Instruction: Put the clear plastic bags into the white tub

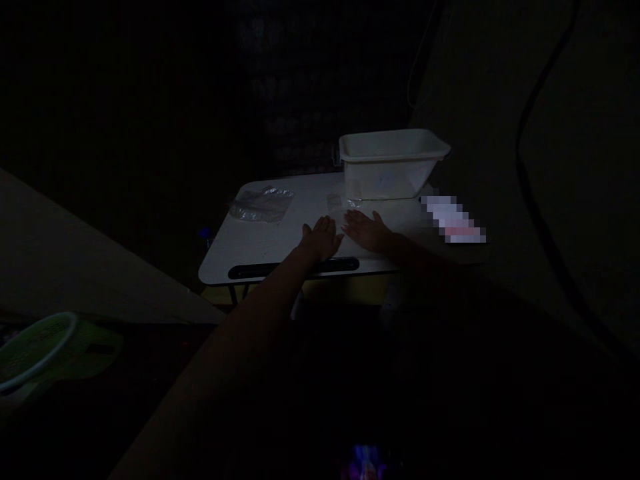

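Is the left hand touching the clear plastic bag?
Apart: the head view shows a stretch of white tabletop between the left hand and the plastic bag.

1 white tub (383, 179) and 1 clear plastic piece (353, 203) on a white table (260, 243)
The tub stands upright, open-topped, its sides narrowing downward; the plastic piece lies low, shiny, by its front left corner, its outline dim.

Pretty basic look here tbh: bare left hand (321, 240), bare right hand (369, 232), slim left forearm bare too, no sleeve showing.
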Tool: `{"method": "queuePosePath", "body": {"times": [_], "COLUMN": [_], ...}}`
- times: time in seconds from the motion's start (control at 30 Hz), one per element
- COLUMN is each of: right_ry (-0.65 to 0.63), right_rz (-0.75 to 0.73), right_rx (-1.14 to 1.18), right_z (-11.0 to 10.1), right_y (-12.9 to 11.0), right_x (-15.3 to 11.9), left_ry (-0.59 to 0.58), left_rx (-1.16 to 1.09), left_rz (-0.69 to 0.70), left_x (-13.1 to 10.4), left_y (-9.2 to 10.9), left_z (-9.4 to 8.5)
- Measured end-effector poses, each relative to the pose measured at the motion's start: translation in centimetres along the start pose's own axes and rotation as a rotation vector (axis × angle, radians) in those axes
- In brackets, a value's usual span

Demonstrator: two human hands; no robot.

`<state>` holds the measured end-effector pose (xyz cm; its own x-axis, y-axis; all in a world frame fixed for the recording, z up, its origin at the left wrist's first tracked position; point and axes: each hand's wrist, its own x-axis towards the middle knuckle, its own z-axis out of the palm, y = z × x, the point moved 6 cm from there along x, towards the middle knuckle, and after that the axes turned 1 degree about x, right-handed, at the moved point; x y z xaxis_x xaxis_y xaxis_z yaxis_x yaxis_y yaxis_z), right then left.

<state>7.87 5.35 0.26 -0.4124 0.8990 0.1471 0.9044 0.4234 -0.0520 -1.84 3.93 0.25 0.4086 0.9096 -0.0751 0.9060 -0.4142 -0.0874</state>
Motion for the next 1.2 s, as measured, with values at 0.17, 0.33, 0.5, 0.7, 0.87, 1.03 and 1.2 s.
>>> {"method": "queuePosePath", "body": {"times": [0.17, 0.33, 0.5, 0.7, 0.87, 1.03, 1.2], "right_ry": [0.024, 0.014, 0.019, -0.019, -0.006, 0.028, 0.023], "right_rz": [0.058, 0.066, 0.028, -0.004, 0.008, 0.043, 0.048], "right_rx": [-0.013, -0.007, -0.009, -0.011, -0.001, -0.011, -0.02], "right_z": [-0.2, -0.2, -0.4, 0.0, 0.2, -0.2, -0.3], "right_y": [1.0, 1.6, 0.7, -0.4, 0.2, 1.0, 1.4], "right_x": [-0.2, -0.3, -0.3, 0.0, 0.1, -0.2, -0.3], "left_ry": [-0.013, -0.002, 0.063, -0.013, -0.027, -0.015, 0.028], "left_rx": [0.014, 0.015, 0.009, 0.024, 0.007, -0.02, -0.035], "left_rz": [-0.012, -0.006, 0.023, 0.002, -0.004, -0.007, 0.018], "left_x": [0.0, 0.1, 0.1, 0.0, 0.0, 0.1, 0.1], "left_y": [-0.1, -0.1, -0.1, -0.2, -0.2, -0.3, -0.1], "left_z": [0.0, -0.2, -0.7, -0.2, -0.2, -0.2, -0.6]}}
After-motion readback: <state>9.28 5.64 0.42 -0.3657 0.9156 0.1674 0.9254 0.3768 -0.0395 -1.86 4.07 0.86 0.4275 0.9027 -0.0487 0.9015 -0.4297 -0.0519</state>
